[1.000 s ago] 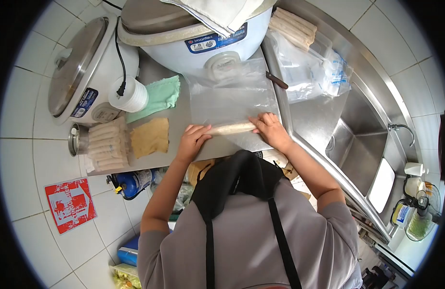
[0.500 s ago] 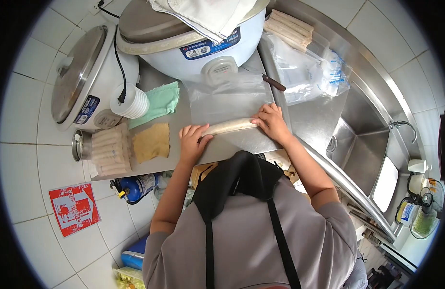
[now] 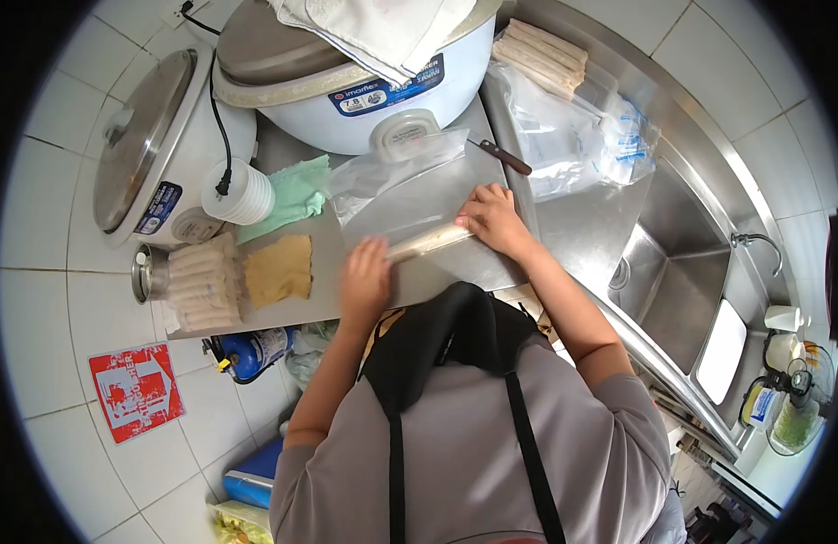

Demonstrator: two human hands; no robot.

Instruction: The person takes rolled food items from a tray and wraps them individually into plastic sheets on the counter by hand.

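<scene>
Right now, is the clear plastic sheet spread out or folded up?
Mostly spread: the clear plastic sheet lies across the counter beyond the pale roll, though its far edge looks creased.

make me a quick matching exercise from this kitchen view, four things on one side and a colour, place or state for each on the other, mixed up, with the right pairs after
Column one
1. roll
2. knife
3. sign
4. tap

Column two
A. red and white
B. at the edge of the sink
C. between the left hand and the right hand
D. dark-handled

Right pairs: 1-C, 2-D, 3-A, 4-B
</scene>
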